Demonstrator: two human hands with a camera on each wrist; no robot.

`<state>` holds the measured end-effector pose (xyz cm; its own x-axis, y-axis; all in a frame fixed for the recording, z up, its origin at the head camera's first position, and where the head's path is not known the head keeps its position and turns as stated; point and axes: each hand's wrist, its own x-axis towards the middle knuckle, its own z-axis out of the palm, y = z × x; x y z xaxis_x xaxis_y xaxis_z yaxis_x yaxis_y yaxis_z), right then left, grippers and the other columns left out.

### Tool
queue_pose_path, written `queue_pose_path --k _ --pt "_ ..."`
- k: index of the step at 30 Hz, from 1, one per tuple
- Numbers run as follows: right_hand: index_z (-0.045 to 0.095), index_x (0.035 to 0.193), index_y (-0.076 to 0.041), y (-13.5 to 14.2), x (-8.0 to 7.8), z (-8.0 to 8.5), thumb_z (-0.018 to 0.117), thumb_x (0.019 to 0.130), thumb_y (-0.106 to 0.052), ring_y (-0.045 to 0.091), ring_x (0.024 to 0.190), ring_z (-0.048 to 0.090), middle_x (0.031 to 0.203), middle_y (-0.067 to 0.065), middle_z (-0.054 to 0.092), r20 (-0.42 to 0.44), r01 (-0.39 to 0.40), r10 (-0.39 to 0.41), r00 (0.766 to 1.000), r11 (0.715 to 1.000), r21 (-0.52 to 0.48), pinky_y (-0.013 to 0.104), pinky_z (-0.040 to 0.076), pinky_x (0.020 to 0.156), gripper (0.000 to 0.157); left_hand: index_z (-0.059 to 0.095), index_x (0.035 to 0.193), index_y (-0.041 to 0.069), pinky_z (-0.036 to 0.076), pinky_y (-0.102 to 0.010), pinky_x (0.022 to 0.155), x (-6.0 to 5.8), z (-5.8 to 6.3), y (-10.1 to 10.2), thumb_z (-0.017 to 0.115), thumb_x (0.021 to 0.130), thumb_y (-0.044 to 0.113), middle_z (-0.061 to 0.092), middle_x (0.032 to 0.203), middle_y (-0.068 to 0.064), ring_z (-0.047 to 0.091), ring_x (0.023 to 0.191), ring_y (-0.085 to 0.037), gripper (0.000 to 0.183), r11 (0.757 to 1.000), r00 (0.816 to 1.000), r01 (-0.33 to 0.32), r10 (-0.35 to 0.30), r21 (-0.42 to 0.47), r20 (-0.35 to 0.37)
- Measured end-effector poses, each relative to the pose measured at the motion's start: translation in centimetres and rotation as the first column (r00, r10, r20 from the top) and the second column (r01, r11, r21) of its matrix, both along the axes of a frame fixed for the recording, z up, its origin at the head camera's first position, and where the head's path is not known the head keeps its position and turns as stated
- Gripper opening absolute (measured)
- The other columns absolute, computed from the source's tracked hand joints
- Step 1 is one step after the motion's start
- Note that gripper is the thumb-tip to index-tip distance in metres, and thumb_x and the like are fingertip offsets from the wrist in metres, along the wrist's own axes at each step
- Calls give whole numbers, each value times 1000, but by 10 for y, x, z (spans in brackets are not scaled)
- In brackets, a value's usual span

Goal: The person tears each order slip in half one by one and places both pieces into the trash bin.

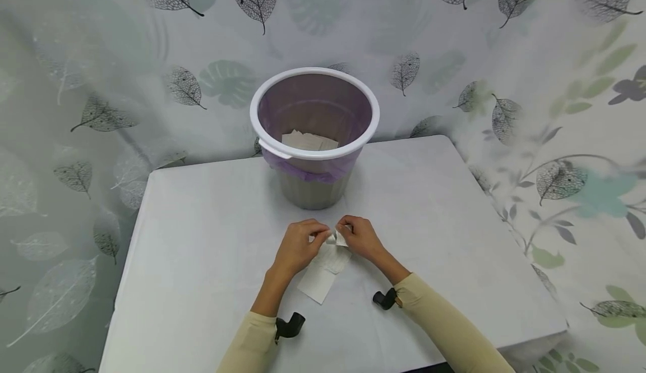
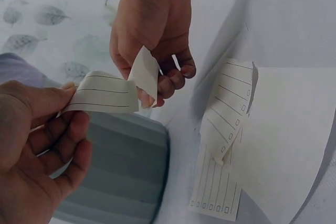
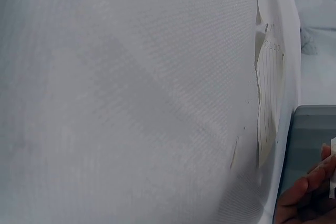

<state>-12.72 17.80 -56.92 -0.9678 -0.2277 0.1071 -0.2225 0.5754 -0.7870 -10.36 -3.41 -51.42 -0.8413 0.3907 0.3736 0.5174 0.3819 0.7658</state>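
Note:
My left hand (image 1: 296,245) pinches a small lined paper piece (image 2: 102,93) between thumb and fingers. Close beside it, my right hand (image 1: 362,239) pinches another small off-white paper piece (image 2: 144,74). The two pieces meet at their edges in the left wrist view; whether they are still joined I cannot tell. Below the hands, torn lined paper strips (image 2: 228,103) with little printed boxes lie against a larger plain sheet (image 2: 286,135) on the white-covered table. Only the fingers of the right hand (image 3: 310,192) show in its own wrist view, at the lower right corner.
Just beyond the hands stands a grey bin (image 1: 313,190) with a white rim and a purple liner (image 1: 323,175). Inside it lie pale paper pieces (image 1: 309,141). A leaf-patterned curtain (image 1: 227,81) hangs behind the white table cover (image 1: 202,238).

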Motion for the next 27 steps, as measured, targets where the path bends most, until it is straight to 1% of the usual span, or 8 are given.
queue_pose_path --k 5,7,12,16,19,23,26,27 --pt "75 95 -3 -2 1 3 66 100 -4 6 50 35 69 -3 59 3 5 -5 1000 1000 15 28 34 49 11 81 97 0 59 -47 72 0 2 0 77 94 4 74 89 -5 69 80 -19 6 1000 1000 -2 2 -6 -16" --pt "75 94 -2 -2 1 5 65 100 -3 7 50 35 70 -2 60 -1 7 -7 1000 1000 21 28 34 48 11 81 97 0 59 -45 72 0 3 0 77 94 5 74 89 -4 69 80 -18 6 1000 1000 -2 2 -9 -22" --pt "75 94 -2 -2 0 7 65 100 -2 7 49 35 70 -2 60 -1 11 -11 1000 1000 27 28 34 48 11 81 98 2 58 -35 72 1 8 -2 77 95 6 74 90 -2 68 79 -15 7 1000 999 -3 2 -26 -40" --pt "75 95 -2 -1 -1 7 65 100 -3 7 49 36 69 -3 59 6 9 -9 1000 1000 22 28 35 49 11 81 98 1 57 -30 72 2 12 -2 76 95 5 74 90 -2 68 79 -14 7 1000 999 1 -3 -28 -49" --pt "75 95 -2 0 -2 8 66 100 -3 7 49 37 69 -3 59 1 10 -10 1000 1000 15 28 36 48 10 81 98 1 57 -30 71 2 15 -2 77 95 4 74 90 -3 68 78 -14 7 1000 998 5 -6 -23 -55" --pt "75 95 -2 2 -2 10 67 100 -5 7 49 38 69 -3 59 -14 15 -15 1000 1000 9 28 36 49 10 81 98 0 58 -35 69 2 18 -2 77 94 3 74 90 -4 68 78 -15 6 1000 997 8 -9 -12 -73" --pt "75 95 -2 4 -2 13 67 101 -6 8 49 38 68 -4 58 -19 23 -23 1000 1000 11 29 37 49 10 80 98 -1 58 -37 69 2 20 -3 77 94 2 74 90 -4 68 78 -15 6 1000 996 7 -8 -6 -87" --pt "75 96 -2 4 -1 14 67 101 -6 8 49 38 68 -4 58 -20 24 -24 1000 1000 10 29 37 49 11 80 98 0 58 -36 68 2 21 -3 77 94 2 74 90 -4 68 78 -14 6 1000 996 6 -6 -4 -94"
